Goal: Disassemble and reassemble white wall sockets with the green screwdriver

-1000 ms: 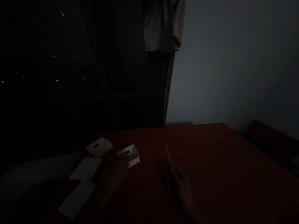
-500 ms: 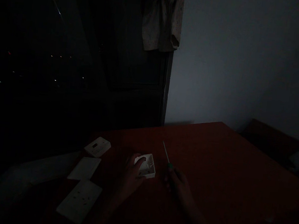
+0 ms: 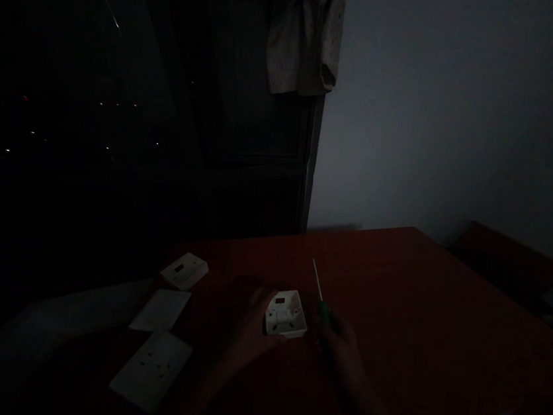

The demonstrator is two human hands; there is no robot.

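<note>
My left hand (image 3: pixel 253 328) grips a white square socket back box (image 3: pixel 299 326) by its left side, thumb along the near wall and fingers at the far left. The box's hollow side faces up, showing a rectangular slot and small holes inside. In my right hand (image 3: pixel 340 348) is a screwdriver (image 3: pixel 319 280) with a green handle, its thin shaft pointing away and slightly left. The screwdriver's tip is apart from the box, beyond its right far corner. Dim light hides much of both hands.
Left of the hands, on the reddish-brown table (image 3: pixel 396 294), lie a second white box (image 3: pixel 192 271), a blank white plate (image 3: pixel 161 311) and a white socket faceplate (image 3: pixel 151 370) with several slots. Behind are a dark window (image 3: pixel 121 83), hanging cloth (image 3: pixel 305 44) and a pale wall (image 3: pixel 441 120).
My left hand has shifted right with the box, and its fingers no longer cover the box's inside. The screwdriver has moved slightly right in the view, and the whole scene has shifted a little right.
</note>
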